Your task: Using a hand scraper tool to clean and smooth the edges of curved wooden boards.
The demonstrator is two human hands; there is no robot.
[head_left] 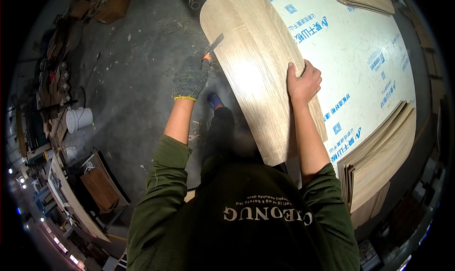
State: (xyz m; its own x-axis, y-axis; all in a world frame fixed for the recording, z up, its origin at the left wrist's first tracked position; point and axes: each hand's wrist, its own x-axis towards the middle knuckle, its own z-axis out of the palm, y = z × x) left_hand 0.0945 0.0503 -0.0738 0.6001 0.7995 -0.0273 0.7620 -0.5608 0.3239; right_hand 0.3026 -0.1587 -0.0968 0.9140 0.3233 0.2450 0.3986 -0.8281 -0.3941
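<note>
A gloved left hand (189,79) is closed around a scraper tool (212,47), its blade at the left edge of a rounded wooden panel (258,67) at twelve o'clock; the bare right hand (303,83) presses flat on the panel, fingers curled over its right edge

Dim workshop light, soft glare patch on the wood-grain panel (258,76), dark vignetted fisheye rim bending edges, slight blur near the gloved left hand (189,79).

A white bucket (78,119) stands left of the hands; stacked wood panels (379,152), perhaps veneered, lie right.
</note>
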